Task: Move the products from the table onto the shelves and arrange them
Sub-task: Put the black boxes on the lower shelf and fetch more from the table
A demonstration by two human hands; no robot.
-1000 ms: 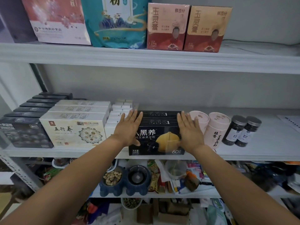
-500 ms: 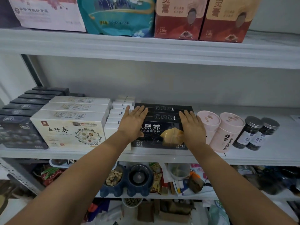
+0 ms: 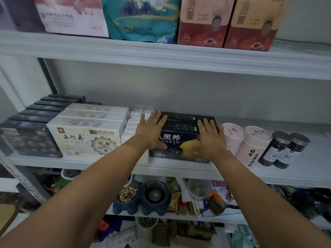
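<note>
A black product box (image 3: 179, 140) with white characters and a yellow picture stands on the middle shelf (image 3: 179, 167), with a second black box right behind it. My left hand (image 3: 152, 131) lies flat with straight fingers on the box's left front and top. My right hand (image 3: 212, 138) presses flat on its right front. Narrow white boxes (image 3: 133, 126) sit just left of the black box. Two pink round tins (image 3: 250, 145) stand just right of it.
Cream boxes (image 3: 86, 136) and dark boxes (image 3: 28, 138) fill the shelf's left. Two dark jars (image 3: 283, 149) stand right of the tins. The upper shelf (image 3: 161, 54) carries bags and red-tan boxes (image 3: 227, 22). Below sits a blue double bowl (image 3: 141, 199) amid clutter.
Both hands have pushed the black box deeper onto the shelf, closer to the box behind. The view has tilted down slightly.
</note>
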